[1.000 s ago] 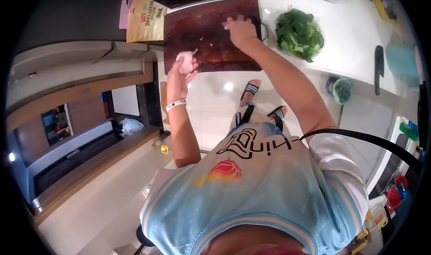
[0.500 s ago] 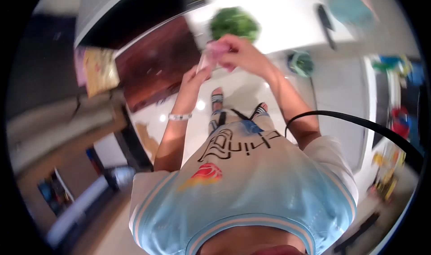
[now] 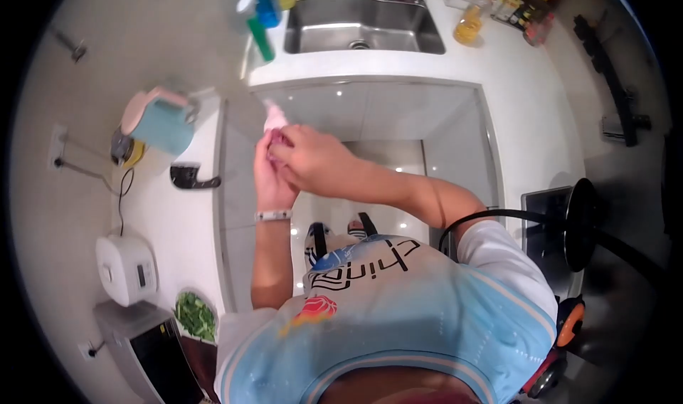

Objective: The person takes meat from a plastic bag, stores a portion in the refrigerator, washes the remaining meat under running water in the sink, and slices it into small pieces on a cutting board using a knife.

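Both my hands come together in front of me, over the floor between the counters. My left hand [image 3: 266, 175], with a white band at the wrist, is closed around a crumpled pink and white piece [image 3: 275, 117] that looks soft and thin; I cannot tell whether it is cloth or plastic. My right hand [image 3: 316, 160] lies across the left one, its fingers pinched on the same pink piece. Its pale end sticks up past the fingers. On the left counter lies a black cleaver [image 3: 194, 177], a short way from my left hand.
A steel sink [image 3: 363, 23] is ahead, bottles [image 3: 265, 5] at its left, an oil bottle [image 3: 469, 25] at its right. Leftward stand a blue pitcher [image 3: 163, 124], a white rice cooker [image 3: 126, 269] and leafy greens [image 3: 194, 315]. A black pan [image 3: 582, 226] is at right.
My body has turned from the counter with the greens to face the sink. The greens and cleaver are now at my left. Both hands still hold the pink piece, with my right hand now overlapping the left.
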Available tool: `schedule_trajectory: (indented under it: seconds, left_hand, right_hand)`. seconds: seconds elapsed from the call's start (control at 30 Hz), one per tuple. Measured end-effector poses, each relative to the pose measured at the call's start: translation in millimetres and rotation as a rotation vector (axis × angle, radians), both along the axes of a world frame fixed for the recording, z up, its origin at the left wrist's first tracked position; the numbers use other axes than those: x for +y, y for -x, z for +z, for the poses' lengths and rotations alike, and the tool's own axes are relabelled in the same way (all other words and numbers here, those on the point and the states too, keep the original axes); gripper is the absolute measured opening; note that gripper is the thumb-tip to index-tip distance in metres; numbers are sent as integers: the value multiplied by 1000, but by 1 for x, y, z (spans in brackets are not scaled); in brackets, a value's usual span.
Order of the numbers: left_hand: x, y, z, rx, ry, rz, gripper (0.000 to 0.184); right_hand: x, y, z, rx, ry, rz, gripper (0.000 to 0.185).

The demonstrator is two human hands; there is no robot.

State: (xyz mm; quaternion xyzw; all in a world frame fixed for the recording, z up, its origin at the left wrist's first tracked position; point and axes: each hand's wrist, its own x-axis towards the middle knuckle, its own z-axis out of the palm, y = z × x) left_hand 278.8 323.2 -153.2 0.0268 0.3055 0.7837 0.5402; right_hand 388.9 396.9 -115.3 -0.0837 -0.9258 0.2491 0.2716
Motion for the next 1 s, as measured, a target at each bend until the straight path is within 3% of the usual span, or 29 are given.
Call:
schedule_trajectory:
  seconds: [0.1,0.17,0.23,0.27,0.43,0.5,0.53,0.63,0.77,0.83,0.9,0.97,1.0]
  left_hand:
    - [106,-6,-12,-77,59,-83,24]
    - [168,-10,-18,-106,-12,-193,23]
    - [231,0,-32,-122,-31,-279,25]
    - [261,7,-40,-120,-9,-314,26]
    - [420,46,-75,-14,33,-484,28]
    - [465,58,-92,41,91,-519,29]
    - [492,68,-97,87,104,-531,30]
    - [543,81,-117,51,212,-553,34]
    - [582,92,-142,10,225,-656,42]
    - [594,101,-167,-2,271,-644,42]
    - [598,100,-158,-17,283,-633,41]
    - [598,103,-162,-31,264,-570,40]
    - [598,108,-162,-32,254,-542,40]
  right_hand:
    - [93,-21,22,-172,211,-135,30]
    - [163,-39,28,-134,215,-401,33]
    - [262,-44,8,103,302,-468,28]
    - [306,-45,11,83,315,-639,24]
    - [574,-27,-77,347,590,-1021,39]
    - [655,-16,-123,62,527,-1102,53]
    - [698,-7,-160,14,428,-1217,58]
    - [770,13,-213,16,283,-1201,60]
    - [820,12,-253,-111,-22,-1138,60]
    - [815,27,-276,110,577,-1103,57]
    - [773,39,-249,347,1133,-988,55]
    - [726,47,-235,490,1169,-946,47]
    - [694,52,-233,436,1229,-921,40]
